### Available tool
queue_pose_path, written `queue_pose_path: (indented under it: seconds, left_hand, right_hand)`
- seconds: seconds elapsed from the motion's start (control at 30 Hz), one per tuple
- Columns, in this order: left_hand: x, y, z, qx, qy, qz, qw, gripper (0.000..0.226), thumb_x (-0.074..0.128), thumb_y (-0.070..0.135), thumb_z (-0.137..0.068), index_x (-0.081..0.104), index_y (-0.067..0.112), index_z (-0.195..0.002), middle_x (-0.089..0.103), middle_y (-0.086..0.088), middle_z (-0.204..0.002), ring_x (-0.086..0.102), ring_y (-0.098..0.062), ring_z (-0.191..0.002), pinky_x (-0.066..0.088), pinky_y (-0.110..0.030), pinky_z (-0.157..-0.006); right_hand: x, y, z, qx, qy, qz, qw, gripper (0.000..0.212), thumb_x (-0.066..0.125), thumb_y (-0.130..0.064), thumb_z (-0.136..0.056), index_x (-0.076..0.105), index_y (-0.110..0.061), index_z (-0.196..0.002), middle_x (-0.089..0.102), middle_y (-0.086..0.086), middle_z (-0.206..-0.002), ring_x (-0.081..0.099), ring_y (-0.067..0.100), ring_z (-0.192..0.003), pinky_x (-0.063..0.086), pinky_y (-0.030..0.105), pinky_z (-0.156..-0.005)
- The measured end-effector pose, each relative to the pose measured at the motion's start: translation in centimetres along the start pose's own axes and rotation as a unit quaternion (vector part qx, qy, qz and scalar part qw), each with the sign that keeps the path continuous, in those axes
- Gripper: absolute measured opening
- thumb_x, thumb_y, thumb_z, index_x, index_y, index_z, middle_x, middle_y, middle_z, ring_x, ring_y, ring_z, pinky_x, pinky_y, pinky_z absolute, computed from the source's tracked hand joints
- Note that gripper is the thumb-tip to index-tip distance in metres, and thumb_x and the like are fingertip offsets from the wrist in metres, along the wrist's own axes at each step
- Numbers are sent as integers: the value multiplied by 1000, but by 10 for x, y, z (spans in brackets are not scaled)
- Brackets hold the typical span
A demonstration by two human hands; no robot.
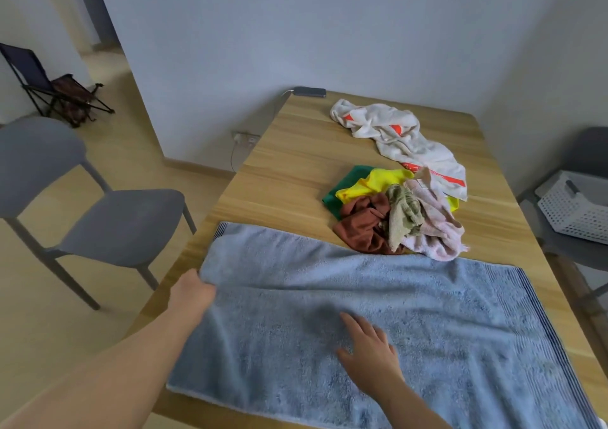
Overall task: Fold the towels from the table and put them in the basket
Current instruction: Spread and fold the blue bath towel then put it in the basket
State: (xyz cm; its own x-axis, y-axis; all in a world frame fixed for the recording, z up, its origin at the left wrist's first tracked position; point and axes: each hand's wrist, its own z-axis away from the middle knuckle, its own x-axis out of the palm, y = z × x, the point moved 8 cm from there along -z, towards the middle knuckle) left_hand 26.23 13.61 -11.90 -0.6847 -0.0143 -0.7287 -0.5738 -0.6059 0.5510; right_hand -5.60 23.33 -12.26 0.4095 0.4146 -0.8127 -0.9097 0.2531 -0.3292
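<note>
Table (289, 165): blue towel (427, 313); left hand (192, 292) pinches edge; right hand (370, 353) flat.

A person's left hand (192, 292) grips the edge of a blue towel (411, 323) spread on a wooden table (296, 165), right hand (371, 354) resting flat on it.
</note>
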Motion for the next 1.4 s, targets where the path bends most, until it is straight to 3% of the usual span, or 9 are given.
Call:
queue_pose_path:
  seconds: [0.2,0.4,0.57,0.77,0.87,0.97,1.1,1.23,1.4]
  left_hand:
    - [32,12,11,-119,-186,307,926,60,56,39,-88,46,3,-135,54,-11,-123,52,-29,-111,42,-38,-99]
    - [42,68,45,-38,-271,193,942,53,63,28,-83,46,19,-132,51,-11,-131,47,-30,-121,35,-48,-108]
    - [84,143,111,33,-358,206,910,56,54,18,-94,31,30,-143,47,-11,-135,47,-31,-122,37,-46,-107]
    - [160,213,189,96,-389,180,898,70,51,9,-94,14,30,-150,36,-9,-146,43,-30,-127,39,-44,-105]
    - [207,233,243,83,-469,240,846,64,54,9,-92,24,37,-141,50,-7,-131,53,-27,-113,47,-39,-90]
    - [251,235,293,58,-569,159,804,69,52,26,-96,7,38,-147,36,-11,-146,41,-30,-131,37,-40,-103]
    - [279,237,274,167,-410,1,897,21,43,20,-96,52,31,-111,58,-3,-105,56,-23,-98,44,-28,-76]
    - [285,222,258,206,-306,-113,923,28,37,6,-92,59,23,-95,58,-2,-94,60,-23,-91,47,-26,-67]
    - [289,201,250,174,-271,-157,934,34,40,7,-92,58,21,-117,55,-6,-127,55,-23,-114,44,-28,-86]
  right_hand:
    - [-8,-8,-5,1,37,-50,998,59,46,-36,-93,22,-31,-147,26,-11,-150,27,16,-137,27,38,-113]
    - [-27,11,0,32,90,-158,983,44,47,-29,-94,39,-27,-137,45,-3,-137,49,18,-115,45,34,-96]
    - [-48,48,7,79,124,-284,947,41,46,-27,-97,39,-24,-137,46,1,-137,53,7,-82,43,19,-54]
    - [-82,114,26,123,161,-412,889,31,46,-22,-97,46,-21,-127,60,-2,-100,59,16,-70,42,25,-54]
    - [-96,162,37,146,171,-449,865,26,47,-17,-95,51,-20,-121,61,-2,-88,60,19,-68,43,27,-56]
    - [-107,215,48,175,191,-451,854,24,48,-13,-93,53,-18,-115,62,1,-83,60,20,-65,42,27,-55]
    - [-116,264,60,197,199,-409,868,24,46,-12,-90,52,-21,-111,65,3,-89,55,17,-59,39,24,-50]
    - [-113,264,51,133,149,-366,909,22,49,-17,-90,57,-19,-111,56,-3,-72,41,8,-46,31,21,-45]
    - [-77,227,39,12,-12,-162,987,73,68,-44,-73,34,-34,-136,36,0,-123,41,18,-117,42,31,-95]
